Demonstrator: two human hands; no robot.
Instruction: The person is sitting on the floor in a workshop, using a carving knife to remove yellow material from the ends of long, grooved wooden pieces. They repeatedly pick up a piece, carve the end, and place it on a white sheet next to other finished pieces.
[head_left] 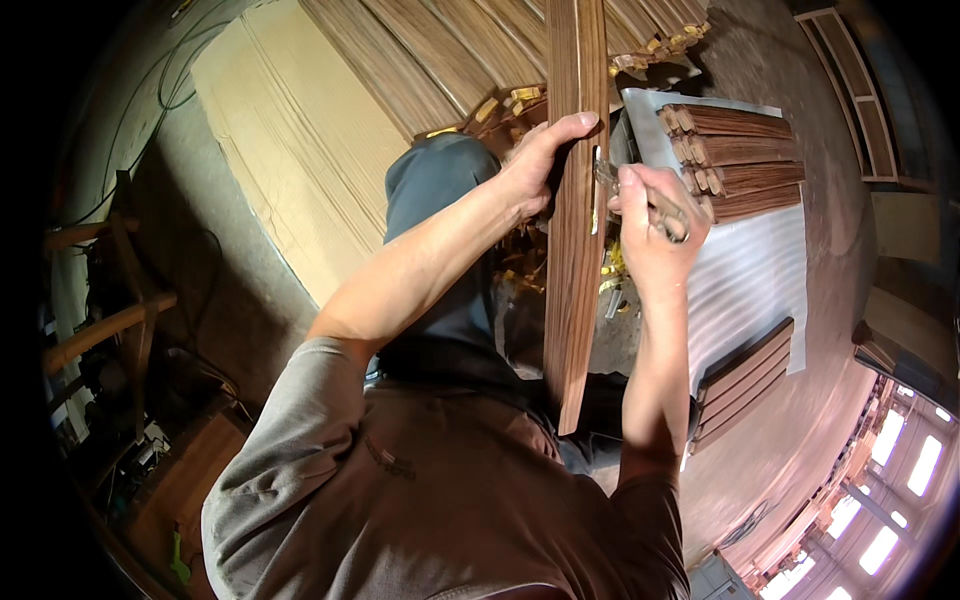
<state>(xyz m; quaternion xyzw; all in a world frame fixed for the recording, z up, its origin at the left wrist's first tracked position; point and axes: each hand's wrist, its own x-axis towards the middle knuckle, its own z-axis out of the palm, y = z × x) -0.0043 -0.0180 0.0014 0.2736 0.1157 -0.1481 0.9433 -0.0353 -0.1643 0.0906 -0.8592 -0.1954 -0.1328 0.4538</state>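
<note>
- While the left hand grips the board, the right hand clasps a tool at its edge.
- Slats lie stacked on the sheet.

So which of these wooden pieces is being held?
The long plank down the picture's middle: the left hand grips it, while the stacked pieces lie on the white sheet.

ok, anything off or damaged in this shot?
Only a white streak on the right edge of the long brown board, beside the right hand: stark against brown wood, cause unclear. No obvious damage.
</note>
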